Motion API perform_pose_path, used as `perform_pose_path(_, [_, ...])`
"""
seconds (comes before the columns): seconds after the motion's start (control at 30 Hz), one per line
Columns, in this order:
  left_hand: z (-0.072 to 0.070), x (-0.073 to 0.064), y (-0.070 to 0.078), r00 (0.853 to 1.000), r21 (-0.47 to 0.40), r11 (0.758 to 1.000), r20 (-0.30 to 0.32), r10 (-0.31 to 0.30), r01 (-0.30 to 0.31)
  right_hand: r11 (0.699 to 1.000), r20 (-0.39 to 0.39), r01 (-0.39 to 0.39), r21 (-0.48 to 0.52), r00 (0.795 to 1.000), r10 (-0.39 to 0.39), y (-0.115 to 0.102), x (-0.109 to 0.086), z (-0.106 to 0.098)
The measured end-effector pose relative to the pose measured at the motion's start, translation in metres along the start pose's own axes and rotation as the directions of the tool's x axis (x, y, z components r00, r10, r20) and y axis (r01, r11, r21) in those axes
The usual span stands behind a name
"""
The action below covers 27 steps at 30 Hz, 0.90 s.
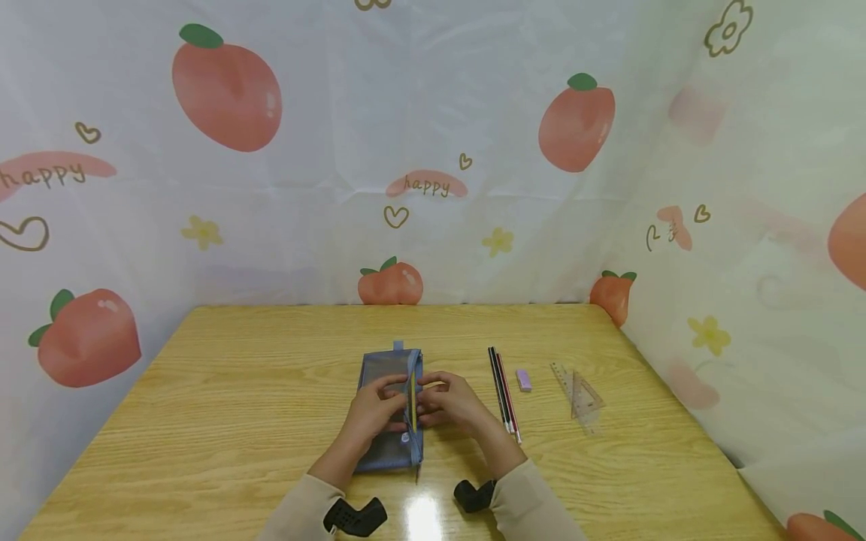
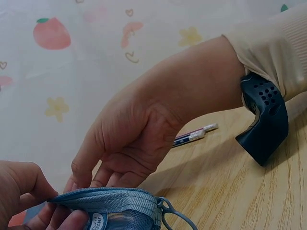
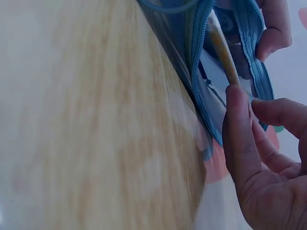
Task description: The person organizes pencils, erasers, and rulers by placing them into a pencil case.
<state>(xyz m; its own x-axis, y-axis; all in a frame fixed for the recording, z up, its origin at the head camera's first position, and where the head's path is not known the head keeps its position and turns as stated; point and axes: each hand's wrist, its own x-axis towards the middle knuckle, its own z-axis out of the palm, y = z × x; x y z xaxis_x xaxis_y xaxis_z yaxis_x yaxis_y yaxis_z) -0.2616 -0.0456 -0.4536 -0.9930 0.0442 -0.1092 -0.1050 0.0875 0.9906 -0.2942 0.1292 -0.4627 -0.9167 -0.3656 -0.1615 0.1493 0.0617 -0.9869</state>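
A blue mesh pencil case [image 1: 391, 451] lies upright in front of me, its zipper open along the right side. My left hand [image 1: 372, 408] grips the left edge of that opening; in the left wrist view its fingers [image 2: 41, 184] pinch the zipper band. At the opening, my right hand [image 1: 455, 400] holds a slim yellow pencil [image 1: 414, 402] lengthwise. The right wrist view shows this pencil [image 3: 223, 50] between the blue zipper edges, white at one end, its other end behind a fingertip of the right hand [image 3: 268, 167]. A blue pull loop [image 2: 175, 215] hangs from the zipper.
Several dark and red pencils [image 1: 504, 394] with white ends lie right of the right hand. Beyond them are a purple eraser [image 1: 524, 380], a clear ruler [image 1: 561, 379] and a clear set square [image 1: 587, 394]. A peach-patterned sheet [image 1: 304, 225] stands behind the wooden table [image 1: 257, 376].
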Motion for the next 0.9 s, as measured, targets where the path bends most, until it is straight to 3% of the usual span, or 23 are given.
perform_pose_path(0.4, [0.000, 0.000, 0.000, 1.000, -0.014, 1.000, -0.003, 0.002, -0.003, 0.998, -0.075, 0.046, -0.038, 0.996, -0.048, -0.008, -0.003, -0.006])
perform_pose_path(0.57, [-0.001, 0.000, 0.003, 1.000, -0.011, 1.000, -0.006, 0.006, -0.007, 0.993, -0.151, 0.039, -0.108, 0.987, -0.056, -0.021, -0.010, -0.011])
perform_pose_path(0.67, [-0.002, -0.001, 0.002, 1.000, -0.021, 1.000, 0.004, 0.015, -0.015, 0.983, -0.227, 0.031, -0.179, 0.971, -0.072, -0.025, -0.014, -0.015])
perform_pose_path(0.8, [-0.003, 0.000, -0.002, 1.000, -0.023, 1.000, 0.006, 0.018, -0.018, 0.945, -0.309, -0.006, -0.328, 0.946, -0.101, -0.024, -0.018, -0.026])
perform_pose_path(0.83, [-0.003, 0.000, -0.002, 1.000, -0.022, 1.000, 0.003, 0.016, -0.016, 0.919, -0.325, -0.024, -0.393, 0.939, -0.114, -0.024, -0.020, -0.029])
perform_pose_path(0.9, [-0.004, 0.000, -0.002, 1.000, -0.020, 1.000, -0.002, 0.014, -0.014, 0.834, -0.354, -0.067, -0.548, 0.922, -0.159, -0.024, -0.022, -0.038])
